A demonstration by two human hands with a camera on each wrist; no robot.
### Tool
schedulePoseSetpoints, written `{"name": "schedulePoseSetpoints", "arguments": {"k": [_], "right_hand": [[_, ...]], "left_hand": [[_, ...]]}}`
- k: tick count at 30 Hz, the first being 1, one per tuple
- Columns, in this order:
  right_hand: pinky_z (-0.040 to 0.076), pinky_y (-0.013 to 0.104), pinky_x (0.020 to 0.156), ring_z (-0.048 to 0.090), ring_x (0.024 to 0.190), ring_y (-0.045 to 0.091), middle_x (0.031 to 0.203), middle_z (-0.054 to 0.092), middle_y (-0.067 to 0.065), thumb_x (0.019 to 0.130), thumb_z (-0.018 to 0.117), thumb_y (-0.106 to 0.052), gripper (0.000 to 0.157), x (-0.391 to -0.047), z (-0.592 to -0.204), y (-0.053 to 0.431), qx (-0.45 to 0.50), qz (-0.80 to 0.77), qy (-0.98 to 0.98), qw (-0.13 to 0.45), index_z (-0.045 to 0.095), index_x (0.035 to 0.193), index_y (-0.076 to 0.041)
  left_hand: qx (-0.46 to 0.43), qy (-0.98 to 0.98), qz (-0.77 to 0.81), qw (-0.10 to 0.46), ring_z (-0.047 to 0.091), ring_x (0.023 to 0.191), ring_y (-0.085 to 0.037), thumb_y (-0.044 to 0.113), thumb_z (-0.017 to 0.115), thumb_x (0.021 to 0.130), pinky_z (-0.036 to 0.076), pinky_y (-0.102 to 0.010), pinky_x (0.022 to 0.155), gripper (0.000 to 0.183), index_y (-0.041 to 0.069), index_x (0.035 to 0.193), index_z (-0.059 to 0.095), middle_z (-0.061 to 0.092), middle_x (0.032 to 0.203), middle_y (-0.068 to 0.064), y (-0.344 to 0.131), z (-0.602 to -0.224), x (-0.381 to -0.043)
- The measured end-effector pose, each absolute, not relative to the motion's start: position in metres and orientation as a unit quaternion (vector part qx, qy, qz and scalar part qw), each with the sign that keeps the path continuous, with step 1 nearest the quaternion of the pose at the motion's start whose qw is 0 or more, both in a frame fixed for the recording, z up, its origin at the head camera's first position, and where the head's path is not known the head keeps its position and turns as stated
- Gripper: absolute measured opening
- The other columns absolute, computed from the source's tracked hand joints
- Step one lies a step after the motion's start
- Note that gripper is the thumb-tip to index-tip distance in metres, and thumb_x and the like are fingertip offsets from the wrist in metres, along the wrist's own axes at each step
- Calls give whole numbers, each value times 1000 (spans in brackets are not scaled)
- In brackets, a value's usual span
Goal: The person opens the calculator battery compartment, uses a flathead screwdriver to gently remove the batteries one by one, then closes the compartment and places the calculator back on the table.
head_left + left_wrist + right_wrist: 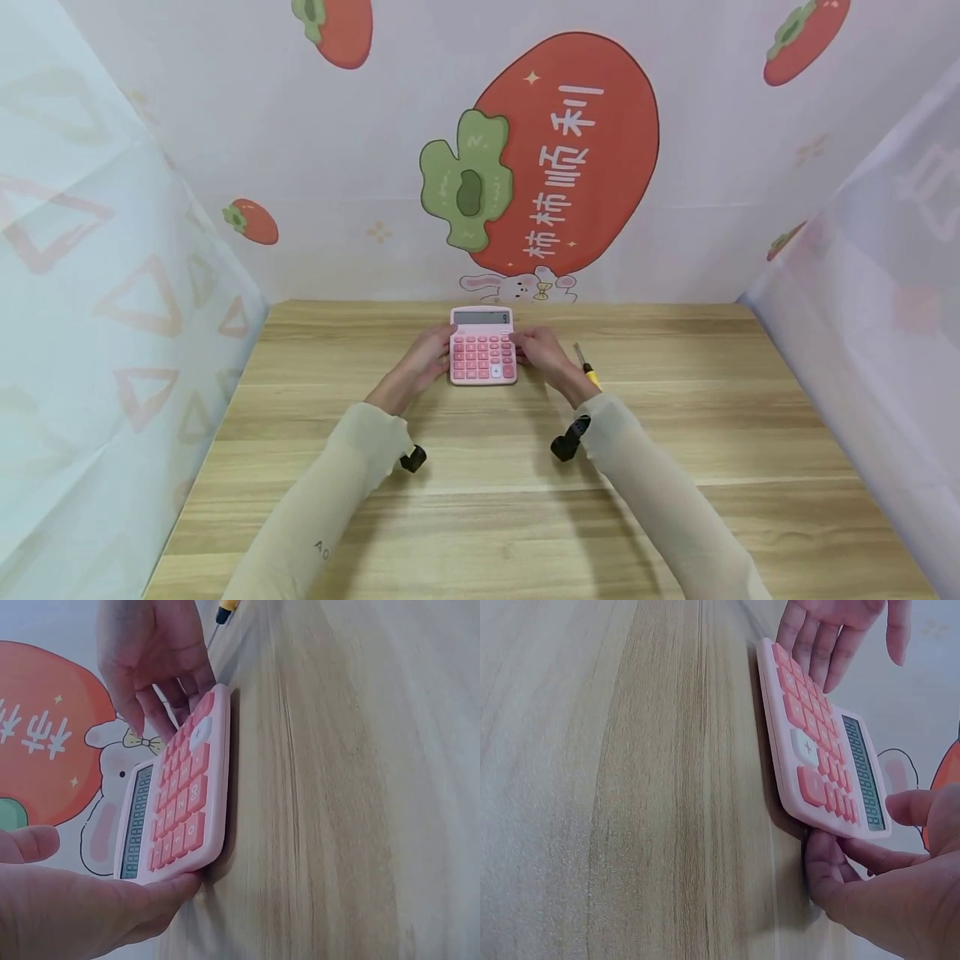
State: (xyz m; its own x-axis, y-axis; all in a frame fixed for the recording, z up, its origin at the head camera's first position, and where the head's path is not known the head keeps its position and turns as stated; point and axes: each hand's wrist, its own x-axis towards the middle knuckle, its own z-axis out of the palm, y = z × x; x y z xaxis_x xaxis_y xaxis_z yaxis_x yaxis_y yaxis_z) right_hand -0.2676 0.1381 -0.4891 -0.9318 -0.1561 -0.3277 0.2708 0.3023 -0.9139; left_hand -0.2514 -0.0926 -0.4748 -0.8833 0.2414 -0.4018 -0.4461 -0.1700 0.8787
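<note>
A pink calculator (483, 346) lies near the far edge of the wooden table, its number display at the back, with pink keys and one white key. My left hand (432, 350) is at its left side; in the left wrist view the fingers touch that edge and the thumb (36, 844) is lifted off the face. On the opposite side is my right hand (542, 348), loosely bent fingers against the edge. Its thumb (911, 807) stays raised beside the display in the right wrist view. Some fingertips are hidden by the casing.
A screwdriver (588, 368) with a yellow and black handle lies just right of my right wrist. Behind the table (480, 517) hangs a white cloth (330, 158) printed with persimmons. More pale cloth (75, 317) lines the left side.
</note>
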Motion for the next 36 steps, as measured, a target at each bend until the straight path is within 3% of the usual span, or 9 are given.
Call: {"name": "schedulePoseSetpoints", "arguments": {"k": [10,15,23,36], "right_hand": [[58,44,103,63,104,26,119,66,18,114,45,-17,39,-267,-488,135,46,-610,772,173,61,138,9],[59,39,102,63,105,25,121,65,19,115,41,-16,40,-268,-488,134,55,-625,759,172,59,139,11],[61,37,102,65,108,25,128,64,24,116,36,-14,42,-266,-493,136,45,-648,739,181,54,144,12],[64,34,91,67,99,20,122,68,18,111,54,-12,27,-264,-494,138,72,-665,729,146,62,133,3]], "left_hand": [[-97,593,767,224,20,161,-32,25,34,116,24,-47,134,60,-3,166,20,22,174,-19,-92,-472,-250],[-99,593,767,225,21,161,-30,24,34,116,23,-45,134,60,-4,166,18,21,174,-18,-91,-473,-250],[-107,601,763,213,31,156,-29,24,38,115,27,-41,133,61,-6,165,20,33,167,-19,-88,-471,-251],[-99,595,771,202,35,152,-31,24,38,115,34,-43,129,61,-7,164,19,35,165,-19,-82,-472,-247]]}}
